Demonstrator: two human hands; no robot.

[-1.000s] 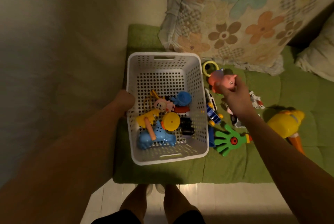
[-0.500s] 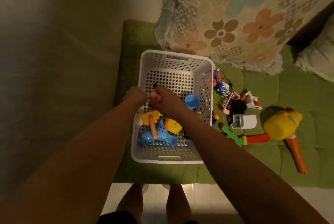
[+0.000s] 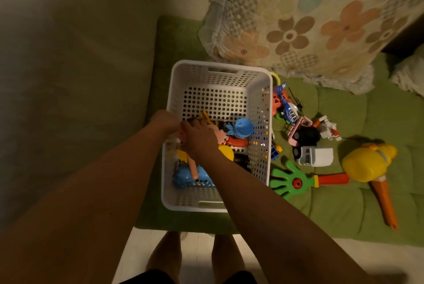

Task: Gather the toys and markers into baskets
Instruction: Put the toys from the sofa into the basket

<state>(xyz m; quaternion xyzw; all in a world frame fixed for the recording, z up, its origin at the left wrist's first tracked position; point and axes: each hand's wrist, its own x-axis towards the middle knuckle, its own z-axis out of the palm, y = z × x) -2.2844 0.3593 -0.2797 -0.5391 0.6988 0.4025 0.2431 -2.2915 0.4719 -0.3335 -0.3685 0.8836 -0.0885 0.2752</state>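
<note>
You are standing on a pale floor [image 3: 202, 244] at the edge of a green quilted mat [image 3: 344, 210], with a floral blanket [image 3: 309, 19] heaped along its far side.

The white perforated basket [image 3: 220, 66] sits on the mat's left part, right in front of you. Your right hand [image 3: 199, 139] is down inside it, back facing up, on top of the toys. Its fingers are hidden from here, so you cannot tell whether they pinch anything or lie loose. A pink toy [image 3: 220, 137] lies just beside that hand, touching a blue round toy [image 3: 241, 127]. A yellow disc [image 3: 227, 154] shows under your wrist, and a blue toy [image 3: 190, 178] lies near the basket's near wall. Your left hand [image 3: 165, 120] is at the basket's left rim with its fingers curled over it, holding the basket.

To the right of the basket, more toys lie on the mat. A green hand-shaped clapper [image 3: 289, 183] with a red handle lies just beside the basket's near right corner. A white truck [image 3: 317, 157] is beyond it, then a pink car [image 3: 304, 133] and a blue helicopter [image 3: 288, 107] close to the right wall. A yellow toy hammer [image 3: 367, 164] with an orange handle lies farther right, well apart from the basket.
</note>
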